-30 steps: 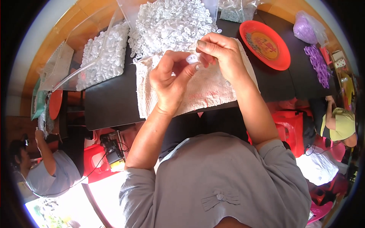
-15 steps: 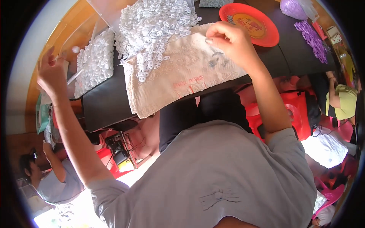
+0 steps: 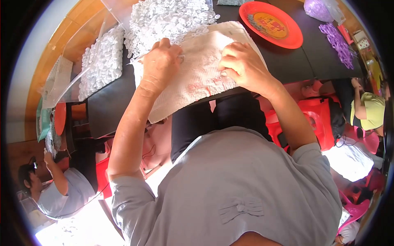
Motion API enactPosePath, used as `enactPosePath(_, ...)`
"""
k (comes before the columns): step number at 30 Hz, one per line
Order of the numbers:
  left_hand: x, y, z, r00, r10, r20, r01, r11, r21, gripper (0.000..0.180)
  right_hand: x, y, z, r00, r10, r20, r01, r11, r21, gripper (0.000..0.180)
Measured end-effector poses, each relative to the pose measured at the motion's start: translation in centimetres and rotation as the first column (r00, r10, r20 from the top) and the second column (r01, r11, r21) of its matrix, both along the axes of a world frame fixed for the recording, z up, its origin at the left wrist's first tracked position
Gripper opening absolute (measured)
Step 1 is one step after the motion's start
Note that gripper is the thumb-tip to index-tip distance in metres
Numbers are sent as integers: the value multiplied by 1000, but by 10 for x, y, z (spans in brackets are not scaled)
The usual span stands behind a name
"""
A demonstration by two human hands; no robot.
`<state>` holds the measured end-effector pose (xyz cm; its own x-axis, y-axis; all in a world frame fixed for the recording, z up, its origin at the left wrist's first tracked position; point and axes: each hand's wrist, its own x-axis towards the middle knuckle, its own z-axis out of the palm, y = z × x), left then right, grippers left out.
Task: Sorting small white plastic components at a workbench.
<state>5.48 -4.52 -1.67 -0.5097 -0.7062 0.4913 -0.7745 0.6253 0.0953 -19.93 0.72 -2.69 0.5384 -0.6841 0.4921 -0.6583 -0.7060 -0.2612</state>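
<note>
A cream cloth (image 3: 201, 67) with faint red print lies over the table's near edge. My left hand (image 3: 161, 63) is over its left part, beside the near end of a heap of small white two-holed pieces (image 3: 168, 18). Its fingers are curled downward, and what they hold, if anything, is hidden. Over the cloth's right part is my right hand (image 3: 245, 67), closed with thumb and fingertips together. Anything in that pinch is too small or too covered to make out. The two hands are apart, with bare cloth between them.
A clear tray holds a second heap of white pieces (image 3: 101, 61) at the left. Beyond my right hand is a red plate (image 3: 293, 30) with small grey bits. Purple linked pieces (image 3: 336, 43) and a purple bag (image 3: 316, 10) lie far right. Other people sit at both sides.
My left hand has come in rightward from the far-left tray to the cloth. My right hand has moved down toward me on the cloth. Several white pieces no longer show on the cloth.
</note>
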Motion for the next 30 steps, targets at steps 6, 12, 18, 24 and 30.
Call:
enactPosePath(6,-6,6,-2,1000,24,1,-24,999,48,10,1,1,-1,999,6,41,-3,997,-83,7)
enactPosePath(12,-19,28,11,973,-59,-223,85,991,105,9,15,-7,12,978,37,204,-28,999,-46,11)
enactPosePath(18,-25,34,42,651,377,-659,394,575,717,18,45,-27,24,941,133,311,-80,981,-177,13)
enactPosePath(24,-2,29,48,435,527,-730,590,445,673,15,60,-37,43,908,234,347,-216,972,-91,10)
enactPosePath(30,7,28,39,291,584,-758,719,389,576,14,66,-41,43,732,105,674,-437,831,345,7)
